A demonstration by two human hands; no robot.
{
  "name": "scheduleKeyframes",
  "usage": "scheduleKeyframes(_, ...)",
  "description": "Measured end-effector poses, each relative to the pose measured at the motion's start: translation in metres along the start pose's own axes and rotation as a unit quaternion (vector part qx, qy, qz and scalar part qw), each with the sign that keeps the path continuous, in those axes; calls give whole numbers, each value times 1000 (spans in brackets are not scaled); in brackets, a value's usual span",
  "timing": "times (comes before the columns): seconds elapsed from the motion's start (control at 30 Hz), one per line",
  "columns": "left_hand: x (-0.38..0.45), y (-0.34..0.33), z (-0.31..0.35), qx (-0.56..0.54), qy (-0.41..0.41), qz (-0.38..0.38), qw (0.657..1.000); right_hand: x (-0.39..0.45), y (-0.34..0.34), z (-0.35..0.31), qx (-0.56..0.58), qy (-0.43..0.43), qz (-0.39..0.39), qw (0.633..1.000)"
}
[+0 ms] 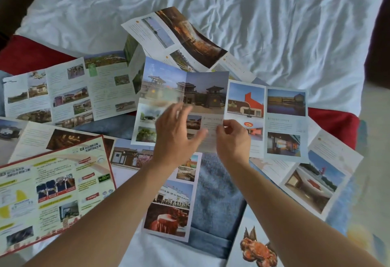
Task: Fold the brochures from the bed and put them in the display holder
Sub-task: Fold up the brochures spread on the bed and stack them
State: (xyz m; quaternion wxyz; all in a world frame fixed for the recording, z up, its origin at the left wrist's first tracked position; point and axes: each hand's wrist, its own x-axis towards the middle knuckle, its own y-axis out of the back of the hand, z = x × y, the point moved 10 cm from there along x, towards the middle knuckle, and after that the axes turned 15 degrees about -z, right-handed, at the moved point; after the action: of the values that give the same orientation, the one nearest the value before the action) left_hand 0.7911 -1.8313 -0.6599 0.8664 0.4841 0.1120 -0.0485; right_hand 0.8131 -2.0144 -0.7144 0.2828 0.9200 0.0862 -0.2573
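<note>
Fingers of the right hand [231, 137] pinched the brochure [185, 97] near the bed's [274, 13] middle; the left hand [175, 133], blurred, seemingly lay flat and open on it.

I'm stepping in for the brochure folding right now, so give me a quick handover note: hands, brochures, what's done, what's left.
Right hand pinches the lower edge of the tower-building brochure, raised above the pile.
Left hand is open, blurred, at that brochure's face.
Other brochures lie unfolded on the bed, including the red-bordered leaflet and the crab brochure.
Done: no folded brochure visible.
Left: fold them all and load the display holder, which isn't in view.
</note>
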Motion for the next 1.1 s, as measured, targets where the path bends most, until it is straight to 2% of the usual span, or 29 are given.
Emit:
scheduleKeyframes(0.1, -3, 25, -30, 26, 96, 100, 990, 7, 0, 12, -23, -21, 5, 1000)
scheduleKeyframes(0.23, -3, 34, -62, -37, 200, 122, 972, 10, 4, 18, -56, -20, 23, 998)
scheduleKeyframes(0.3, -1, 37, -64, -84, 200, 139, 966, 11, 9, 18, -74, -13, 43, 996)
scheduleKeyframes(0.4, 4, 43, -42, -158, 134, 161, 965, 14, 14, 23, -61, -20, 48, 997)
scheduleKeyframes(0.5, 14, 36, -6, -203, 52, 119, 971, 15, 16, 27, -42, -28, 37, 998)
scheduleKeyframes(0.63, 21, 5, 25, -199, 29, 23, 979, 17, 22, 29, -32, -14, 29, 999)
scheduleKeyframes(0.8, 29, -29, 20, -155, 68, -29, 985, 17, 39, 38, -38, -2, 31, 999)
scheduleKeyframes(0.9, 32, -43, 10, -120, 108, -45, 986, 11, 63, 45, -120, 5, 73, 990)
scheduleKeyframes(1.0, 33, -52, 3, -70, 163, -65, 982, 9, 86, 64, -174, -37, 96, 979)
scheduleKeyframes(1.1, 36, -60, 5, -73, 189, -69, 977, 11, 102, 90, -179, -86, 86, 976)
